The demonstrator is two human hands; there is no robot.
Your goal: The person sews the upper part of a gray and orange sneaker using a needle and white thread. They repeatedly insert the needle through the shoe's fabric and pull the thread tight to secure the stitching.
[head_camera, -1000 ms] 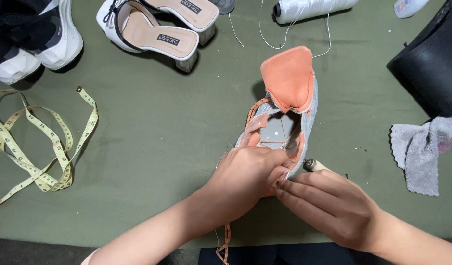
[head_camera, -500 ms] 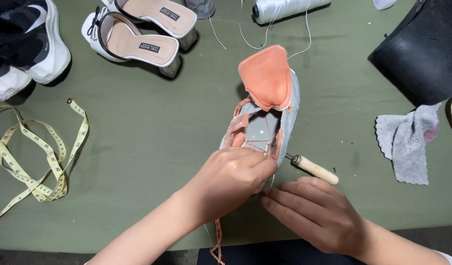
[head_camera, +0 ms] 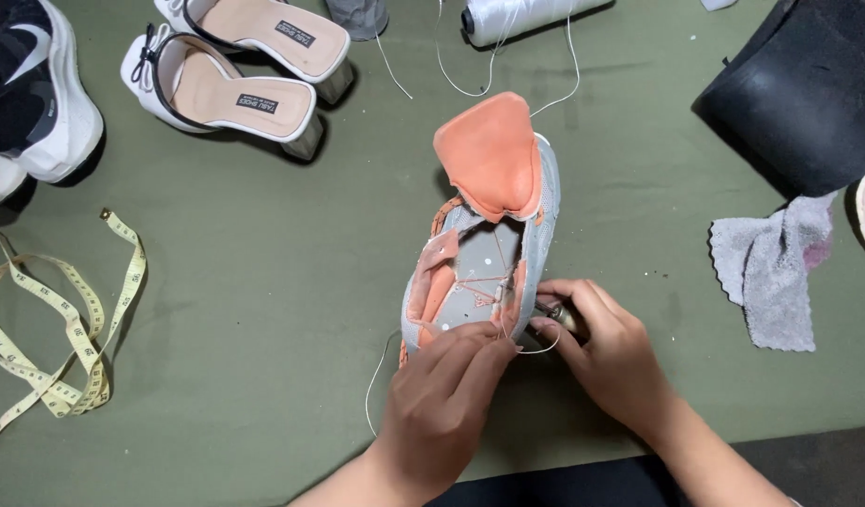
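Stitching a grey-and-orange shoe [head_camera: 493, 235] at mid-counter, both hands on its near end.

Left hand [head_camera: 442, 399] pinches white thread [head_camera: 371, 390] at the shoe's rim; right hand [head_camera: 611, 352] has its grip closed round a tool handle [head_camera: 562, 314], mostly hidden. Heeled sandals [head_camera: 240, 70] with dark oblong insole labels lie far left; thread spool [head_camera: 521, 14] at top edge; tape measure [head_camera: 61, 329] left; grey rag [head_camera: 775, 272] right. Green counter [head_camera: 263, 310] open between.

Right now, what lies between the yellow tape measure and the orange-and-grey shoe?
Head view: only bare green table cover between the tape measure and the shoe.
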